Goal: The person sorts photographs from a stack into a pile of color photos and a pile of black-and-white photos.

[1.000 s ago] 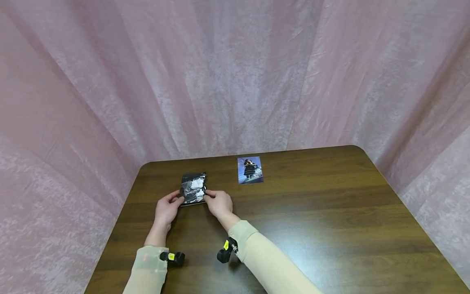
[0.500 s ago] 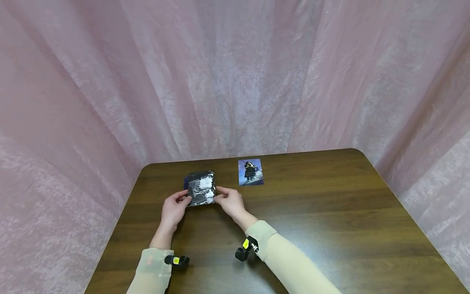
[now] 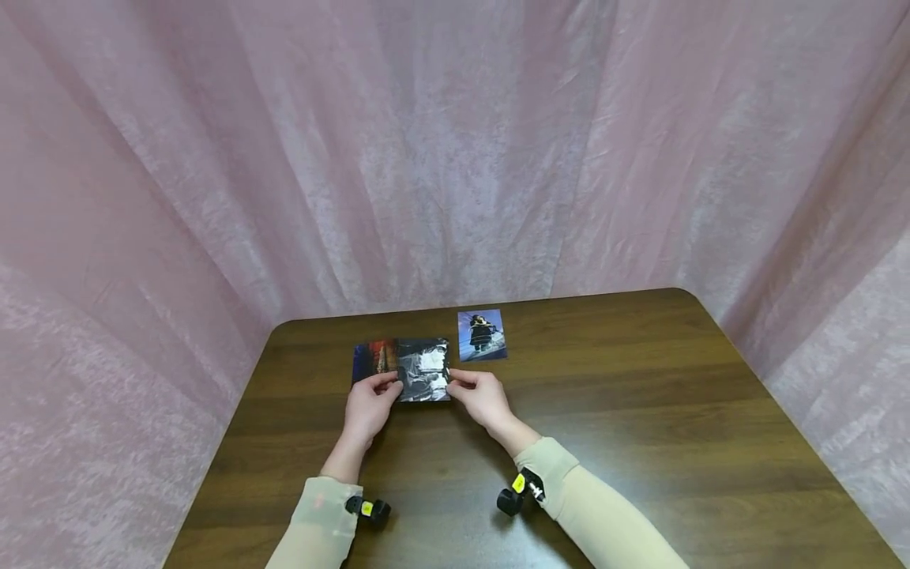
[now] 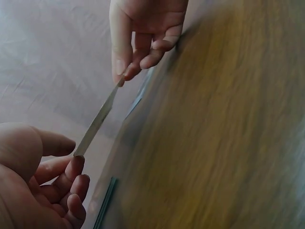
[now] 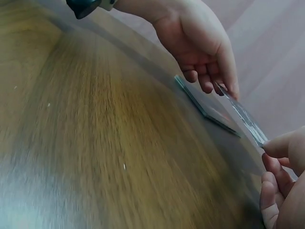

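A black-and-white photo (image 3: 424, 369) hangs just above the table, pinched at its two near corners. My left hand (image 3: 387, 387) holds its left edge and my right hand (image 3: 458, 385) its right edge. In the left wrist view the photo (image 4: 97, 121) shows edge-on between my left hand (image 4: 71, 160) and the right hand (image 4: 125, 71). In the right wrist view the same photo (image 5: 243, 117) runs from my right hand (image 5: 267, 145) to the left hand (image 5: 224, 88). A small stack of photos (image 3: 371, 360) with a red and blue top lies flat beside the left hand, and this stack (image 5: 205, 107) sits under the lifted photo.
A single blue photo of two figures (image 3: 482, 334) lies near the table's far edge, right of the hands. The dark wooden table (image 3: 640, 411) has rounded far corners. Pink cloth (image 3: 455, 158) hangs round it on three sides.
Both hands lifted the black-and-white photo off the stack and carried it to the right. That uncovered the red and blue photo beneath. The blue photo has not moved.
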The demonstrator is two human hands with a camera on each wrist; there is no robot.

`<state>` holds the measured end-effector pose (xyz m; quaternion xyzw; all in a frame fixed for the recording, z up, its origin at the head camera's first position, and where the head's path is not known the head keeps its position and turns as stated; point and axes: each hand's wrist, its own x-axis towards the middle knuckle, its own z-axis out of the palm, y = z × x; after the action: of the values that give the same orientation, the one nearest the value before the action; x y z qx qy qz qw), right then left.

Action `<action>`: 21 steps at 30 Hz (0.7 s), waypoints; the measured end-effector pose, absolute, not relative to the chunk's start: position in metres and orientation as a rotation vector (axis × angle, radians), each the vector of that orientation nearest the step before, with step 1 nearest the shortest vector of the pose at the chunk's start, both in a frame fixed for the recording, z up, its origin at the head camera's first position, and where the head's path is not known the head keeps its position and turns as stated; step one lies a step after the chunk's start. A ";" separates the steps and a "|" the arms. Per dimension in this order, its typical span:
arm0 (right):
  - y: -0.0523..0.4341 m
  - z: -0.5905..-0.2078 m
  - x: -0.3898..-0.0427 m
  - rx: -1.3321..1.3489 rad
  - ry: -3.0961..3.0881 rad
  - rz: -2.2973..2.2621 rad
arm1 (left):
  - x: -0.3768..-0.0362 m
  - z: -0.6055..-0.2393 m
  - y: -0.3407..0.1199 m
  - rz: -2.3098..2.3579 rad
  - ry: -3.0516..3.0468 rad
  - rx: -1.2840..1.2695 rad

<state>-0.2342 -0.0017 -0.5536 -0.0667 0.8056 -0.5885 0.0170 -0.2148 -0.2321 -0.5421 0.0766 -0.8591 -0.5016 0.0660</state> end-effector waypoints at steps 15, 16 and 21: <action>0.057 -0.549 -0.234 -0.262 2.512 -1.743 | -0.215 -0.547 -0.191 -1.524 -2.652 0.057; 0.061 -0.549 -0.233 -0.273 2.528 -1.718 | -0.215 -0.548 -0.189 -1.527 -2.658 0.048; 0.078 -0.549 -0.230 -0.285 2.649 -1.587 | -0.214 -0.550 -0.177 -1.525 -2.699 -0.021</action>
<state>-0.2296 0.0779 -0.5488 -0.0919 0.8541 -0.5115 0.0201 -0.2136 -0.1775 -0.5504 -0.0069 -0.8705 -0.4918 0.0210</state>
